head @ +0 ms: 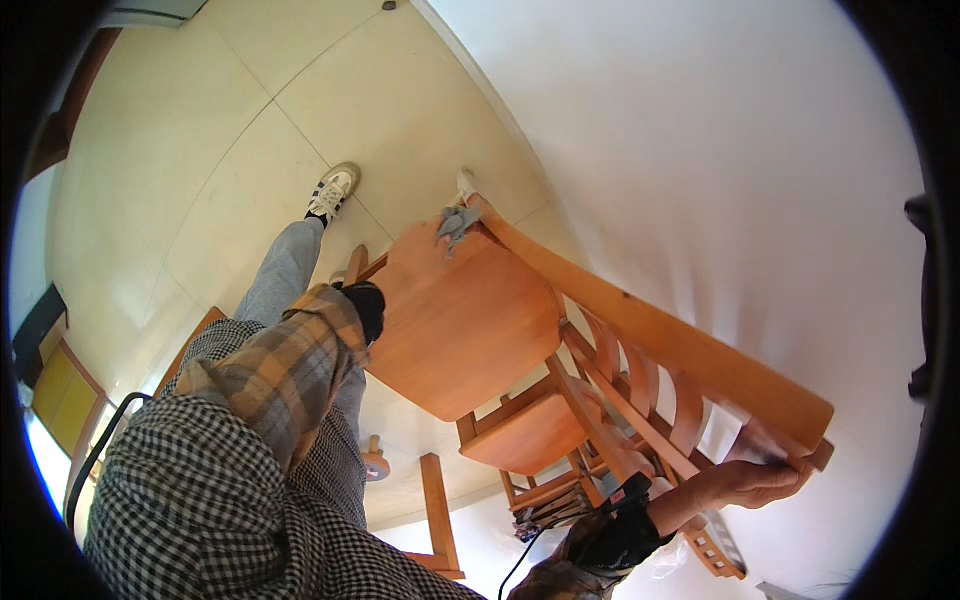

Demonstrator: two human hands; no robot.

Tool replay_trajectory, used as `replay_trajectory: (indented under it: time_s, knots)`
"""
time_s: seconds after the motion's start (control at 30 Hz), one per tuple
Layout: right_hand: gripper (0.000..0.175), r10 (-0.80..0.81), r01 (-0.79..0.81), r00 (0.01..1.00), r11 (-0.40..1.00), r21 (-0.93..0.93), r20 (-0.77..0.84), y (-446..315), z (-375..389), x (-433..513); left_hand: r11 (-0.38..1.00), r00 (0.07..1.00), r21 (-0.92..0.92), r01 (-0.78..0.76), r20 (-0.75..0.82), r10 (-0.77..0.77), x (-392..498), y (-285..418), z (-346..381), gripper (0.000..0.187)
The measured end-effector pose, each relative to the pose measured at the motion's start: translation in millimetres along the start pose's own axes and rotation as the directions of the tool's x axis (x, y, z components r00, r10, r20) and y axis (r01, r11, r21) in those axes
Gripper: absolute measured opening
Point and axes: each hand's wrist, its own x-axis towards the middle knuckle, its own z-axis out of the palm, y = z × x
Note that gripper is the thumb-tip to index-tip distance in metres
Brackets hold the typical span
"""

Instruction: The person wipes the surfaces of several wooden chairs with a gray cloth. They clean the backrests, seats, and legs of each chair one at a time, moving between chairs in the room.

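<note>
A wooden chair (pixel 472 330) with a flat seat and a curved-slat backrest stands before me, beside the wall. My left hand (pixel 412 255), blurred, is over the seat's far corner with a crumpled grey cloth (pixel 457 225) at its fingers. The cloth lies against the seat near the foot of the back post. My right hand (pixel 757 484) grips the top end of the chair's backrest (pixel 750 394), its fingers partly hidden by the wood. A black band with a cable is around the right wrist.
More wooden chairs (pixel 540 427) stand behind this one, near a clear plastic bag (pixel 667 559). A small round stool (pixel 375 466) is on the tiled floor (pixel 217 150). The white wall (pixel 697 172) runs along the right. My sneaker (pixel 334 191) is by the chair.
</note>
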Motion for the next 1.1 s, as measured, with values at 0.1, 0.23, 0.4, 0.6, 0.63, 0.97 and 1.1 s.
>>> replay_trajectory:
  time_s: [0.1,0.23,0.4,0.6,0.63,0.97,1.1]
  knots:
    - [0.053,-0.092,0.077,0.99,0.988,-0.131,-0.108,17,-10,-42,1.0,0.997,-0.018,0.01,-0.079,-0.011,-23,-17,-12,0.045]
    - [0.049,0.394,-0.407,0.904,0.911,0.059,0.164,65,-19,-179,0.991,0.987,-0.017,0.134,0.086,-0.132,-29,-37,-21,0.07]
    - [0.06,0.746,-0.682,0.304,0.604,-0.411,0.592,120,-15,-399,0.997,0.976,0.039,-0.073,0.206,0.063,-10,-62,-22,0.09]
    - [0.081,0.839,-0.917,-0.166,0.062,-0.395,0.518,176,-6,-553,0.995,0.903,-0.053,0.086,0.425,-0.056,1,-69,-25,0.083]
    - [0.08,0.783,-0.934,-0.123,0.117,-0.338,0.61,183,-6,-564,0.992,0.906,-0.041,0.123,0.413,-0.095,-1,-68,-26,0.081]
    - [0.074,0.788,-0.906,-0.007,0.256,-0.338,0.616,188,1,-573,0.982,0.944,-0.164,0.093,0.329,-0.034,-21,-78,-5,0.05]
    - [0.077,0.792,-0.883,0.021,0.301,-0.361,0.611,182,-1,-572,0.999,0.981,-0.022,0.027,0.191,-0.022,-24,-81,-1,0.038]
